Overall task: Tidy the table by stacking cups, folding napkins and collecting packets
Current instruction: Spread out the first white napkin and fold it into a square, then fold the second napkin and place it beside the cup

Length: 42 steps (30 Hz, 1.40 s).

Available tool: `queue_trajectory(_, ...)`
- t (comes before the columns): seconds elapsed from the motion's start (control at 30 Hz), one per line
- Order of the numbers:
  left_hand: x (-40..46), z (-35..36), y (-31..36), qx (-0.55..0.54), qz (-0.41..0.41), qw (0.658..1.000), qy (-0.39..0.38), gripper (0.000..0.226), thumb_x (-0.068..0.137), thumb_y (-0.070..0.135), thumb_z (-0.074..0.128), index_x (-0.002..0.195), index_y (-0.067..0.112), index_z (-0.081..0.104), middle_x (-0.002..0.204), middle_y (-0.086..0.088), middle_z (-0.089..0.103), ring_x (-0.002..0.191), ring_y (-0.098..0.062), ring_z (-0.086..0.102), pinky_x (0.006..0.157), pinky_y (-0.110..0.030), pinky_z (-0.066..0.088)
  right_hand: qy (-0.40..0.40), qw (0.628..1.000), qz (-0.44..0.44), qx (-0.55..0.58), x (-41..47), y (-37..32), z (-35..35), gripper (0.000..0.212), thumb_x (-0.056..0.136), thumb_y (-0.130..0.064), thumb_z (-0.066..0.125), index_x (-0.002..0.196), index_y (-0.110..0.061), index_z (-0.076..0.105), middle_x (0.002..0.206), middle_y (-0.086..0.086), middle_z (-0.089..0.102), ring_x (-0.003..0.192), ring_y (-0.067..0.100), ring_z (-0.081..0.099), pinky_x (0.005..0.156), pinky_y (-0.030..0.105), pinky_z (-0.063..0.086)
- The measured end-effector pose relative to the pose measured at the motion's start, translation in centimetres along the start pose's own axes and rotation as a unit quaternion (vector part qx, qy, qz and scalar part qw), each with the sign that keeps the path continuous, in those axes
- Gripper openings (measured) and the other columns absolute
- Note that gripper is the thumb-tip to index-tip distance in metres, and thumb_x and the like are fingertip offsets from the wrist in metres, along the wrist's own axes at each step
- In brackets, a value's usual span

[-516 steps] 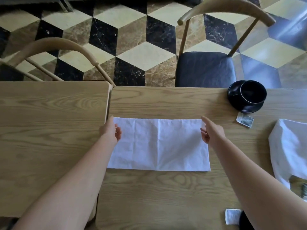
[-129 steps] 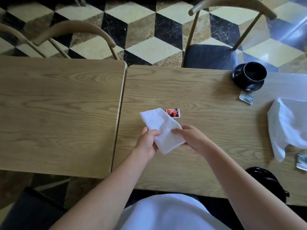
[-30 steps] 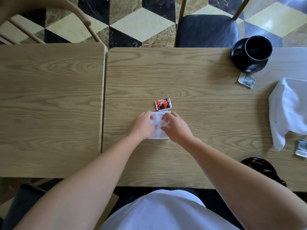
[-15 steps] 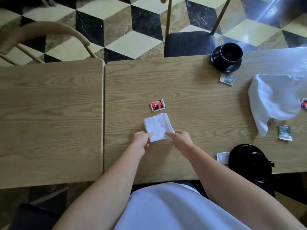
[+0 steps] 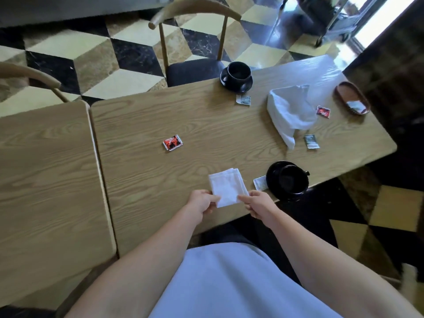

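A small folded white napkin (image 5: 227,186) lies near the table's front edge. My left hand (image 5: 202,201) pinches its near left corner and my right hand (image 5: 258,202) pinches its near right corner. A crumpled white napkin (image 5: 289,110) sits at the far right. One black cup on a saucer (image 5: 287,179) stands just right of the folded napkin, another black cup on a saucer (image 5: 237,76) at the far edge. Packets lie scattered: a red one (image 5: 172,142) mid-table, a white one (image 5: 260,182) by the near saucer, and others (image 5: 243,99) (image 5: 311,141) (image 5: 323,111) around the crumpled napkin.
A small oval wooden tray (image 5: 351,97) holding a packet sits at the table's far right corner. A second wooden table (image 5: 46,175) adjoins on the left. Two chairs (image 5: 192,65) stand beyond the far edge on a patterned tile floor.
The folded napkin has slid right and toward the front edge, away from the red packet, with both hands on its near corners. The view has swung right, showing the tray.
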<state>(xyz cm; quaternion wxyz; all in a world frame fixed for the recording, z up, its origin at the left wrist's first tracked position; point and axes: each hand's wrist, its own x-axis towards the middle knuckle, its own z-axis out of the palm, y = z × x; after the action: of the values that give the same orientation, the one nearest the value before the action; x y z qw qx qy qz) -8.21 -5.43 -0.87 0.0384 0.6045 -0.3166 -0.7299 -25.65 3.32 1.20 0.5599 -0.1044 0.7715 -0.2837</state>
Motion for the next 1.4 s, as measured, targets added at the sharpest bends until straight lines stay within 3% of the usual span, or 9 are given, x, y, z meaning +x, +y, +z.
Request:
queue_trajectory(0.23, 1.7, 4.1, -0.1, 0.046, 0.003, 0.999, 0.027, 0.017, 0.079, -0.001, 0.072, 0.078, 0.012, 0.061, 0.067, -0.009, 0.066, 0.051, -0.017, 0.056, 0.046, -0.021, 0.037, 0.033, 0.999, 0.012, 0.021, 2.1, 1.3, -3.1, 0.014, 0.090, -0.014, 0.072, 0.084, -0.009, 0.061, 0.061, 0.003, 0.050, 0.035, 0.004, 0.041, 0.035, 0.016, 0.029)
queue_trajectory(0.4, 2.9, 5.7, -1.6, 0.083, -0.025, 0.994, 0.073, 0.016, 0.078, 0.002, 0.074, 0.078, 0.011, 0.061, 0.066, -0.010, 0.066, 0.057, -0.022, 0.058, 0.053, -0.026, 0.047, 0.020, 0.998, 0.059, 0.021, 4.2, 3.5, -3.9, 0.015, 0.089, -0.019, 0.072, 0.092, -0.007, 0.064, 0.059, 0.002, 0.048, 0.044, 0.010, 0.036, 0.043, 0.021, 0.030)
queue_trajectory(0.6, 4.1, 6.7, -2.9, 0.059, -0.071, 0.988, 0.121, 0.010, 0.084, 0.004, 0.073, 0.082, -0.001, 0.065, 0.066, -0.016, 0.066, 0.051, -0.020, 0.059, 0.049, -0.026, 0.053, 0.056, 0.992, 0.100, 0.047, 5.5, 4.7, -3.9, 0.037, 0.084, -0.027, 0.079, 0.109, -0.007, 0.061, 0.077, 0.007, 0.061, 0.055, 0.011, 0.054, 0.048, 0.021, 0.046)
queue_trajectory(0.77, 4.0, 6.4, -1.3, 0.112, -0.080, 0.977, 0.162, 0.022, 0.080, 0.017, 0.074, 0.074, 0.007, 0.056, 0.064, -0.010, 0.061, 0.049, -0.021, 0.051, 0.044, -0.024, 0.040, -0.004, 0.986, 0.121, -0.115, 5.3, 2.7, -4.2, 0.033, 0.088, -0.030, 0.063, 0.103, -0.001, 0.059, 0.079, 0.011, 0.066, 0.056, 0.019, 0.062, 0.053, 0.026, 0.055)
queue_trajectory(0.9, 4.2, 7.3, 4.0, 0.152, 0.030, 0.939, 0.307, 0.020, 0.080, 0.018, 0.060, 0.068, 0.016, 0.044, 0.067, -0.001, 0.053, 0.061, -0.025, 0.046, 0.048, -0.029, 0.032, -0.118, 0.946, 0.119, -0.276, 5.4, -1.6, -6.0, 0.034, 0.084, -0.033, 0.054, 0.093, -0.002, 0.064, 0.066, 0.009, 0.073, 0.062, 0.027, 0.075, 0.072, 0.035, 0.063)
queue_trajectory(1.03, 6.1, 11.9, 11.3, 0.156, 0.107, 0.954, 0.232, 0.019, 0.080, 0.017, 0.057, 0.068, 0.018, 0.042, 0.058, 0.003, 0.044, 0.056, -0.022, 0.038, 0.041, -0.023, 0.031, -0.173, 0.911, 0.065, -0.369, 7.1, -8.0, -9.7, 0.044, 0.086, -0.043, 0.047, 0.064, -0.011, 0.068, 0.064, 0.004, 0.075, 0.053, 0.020, 0.070, 0.066, 0.029, 0.061)
queue_trajectory(1.17, 9.1, 18.1, 17.0, 0.211, 0.113, 0.961, 0.136, 0.014, 0.082, 0.018, 0.059, 0.075, 0.017, 0.046, 0.070, -0.009, 0.053, 0.062, -0.024, 0.045, 0.060, -0.031, 0.038, -0.075, 0.970, -0.006, -0.232, 11.0, -13.4, -14.7, 0.035, 0.085, -0.035, 0.053, 0.073, -0.006, 0.069, 0.060, 0.007, 0.074, 0.040, 0.017, 0.059, 0.040, 0.019, 0.047)
queue_trajectory(1.27, 11.5, 21.9, 19.4, 0.199, 0.094, 0.969, 0.108, 0.012, 0.086, 0.016, 0.059, 0.081, 0.015, 0.048, 0.074, -0.012, 0.057, 0.057, -0.024, 0.051, 0.056, -0.028, 0.039, 0.055, 0.997, -0.026, -0.050, 15.3, -15.3, -18.7, 0.022, 0.087, -0.026, 0.060, 0.090, -0.005, 0.064, 0.072, 0.008, 0.070, 0.047, 0.018, 0.061, 0.044, 0.023, 0.048)
queue_trajectory(1.4, 14.5, 25.6, 21.9, 0.184, 0.079, 0.976, 0.084, 0.005, 0.086, 0.013, 0.063, 0.086, 0.012, 0.058, 0.080, -0.011, 0.062, 0.067, -0.026, 0.059, 0.060, -0.031, 0.046, 0.111, 0.980, 0.032, 0.162, 19.8, -15.4, -22.5, 0.018, 0.089, -0.029, 0.067, 0.092, -0.013, 0.060, 0.095, 0.004, 0.063, 0.067, 0.016, 0.067, 0.047, 0.021, 0.050)
